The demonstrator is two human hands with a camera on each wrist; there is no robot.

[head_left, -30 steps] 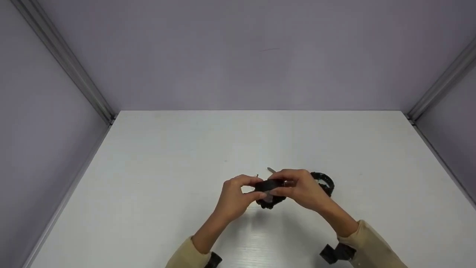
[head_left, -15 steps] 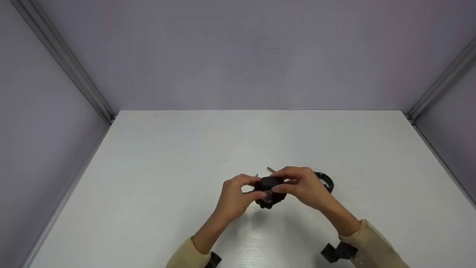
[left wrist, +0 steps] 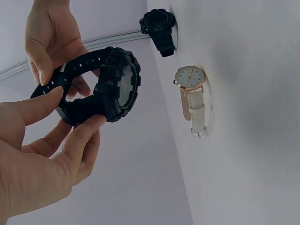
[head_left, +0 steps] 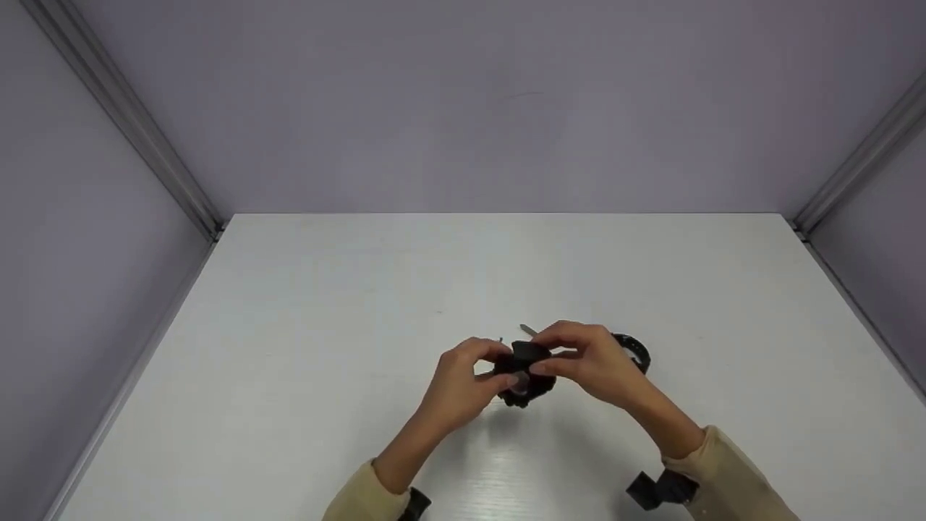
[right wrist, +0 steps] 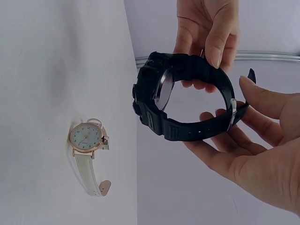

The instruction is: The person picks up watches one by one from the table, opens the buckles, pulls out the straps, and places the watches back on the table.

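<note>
While our left hand and right hand both pinch the black watch above the white table, we see a white-strapped watch lying beneath it and a second black watch just beyond.

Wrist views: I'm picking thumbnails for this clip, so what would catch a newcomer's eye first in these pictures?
First, the chunky black watch held in the air between both hands, the left hand and the right hand gripping its strap, which is looped round. Next, the white-strapped watch with a rose-gold case, lying flat on the white table below it. A second black watch sits farther off on the same table.
</note>
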